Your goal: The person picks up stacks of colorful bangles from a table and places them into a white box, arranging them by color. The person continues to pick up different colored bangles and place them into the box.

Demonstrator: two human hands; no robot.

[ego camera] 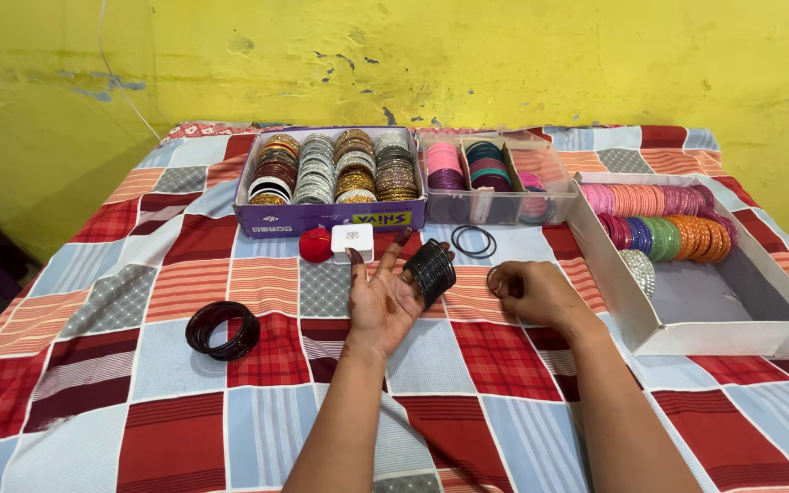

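While my left hand (382,303) lies palm up on the checked cloth (166,365), fingers spread wide, a stack of black bangles (430,268) sits across my fingertips, near the index and middle. Thumb isn't clamping it; the stack just rests there, tilted a bit toward the right.

My right hand (535,294) is palm down just right of that, fingers curled narrow round 1 thin bangle (495,278) at the tips. Can't tell how tight the pinch is, knuckles hide most of it.

Other bits nearby:
- dark bangle pile (222,329) on the cloth, well left of my left hand.
- 2 loose black rings (474,241) lying flat, just beyond the stack, in front of the clear box.
- red round thing (316,245) & small white box (352,242) side by side, touching or nearly, just past my left fingers.
- purple box (321,217) at the back w/ 4 rows of gold, silver & maroon bangles standing on edge.
- clear box (495,208) next to it, w/ pink, teal & dark sets.
- white tray (714,297) on the right, set at an angle; pink, orange, green & purple bangles along its far side, a silver glittery set at the left wall, near half bare.

Yellow wall (504,55) behind the table, paint chipped in spots.
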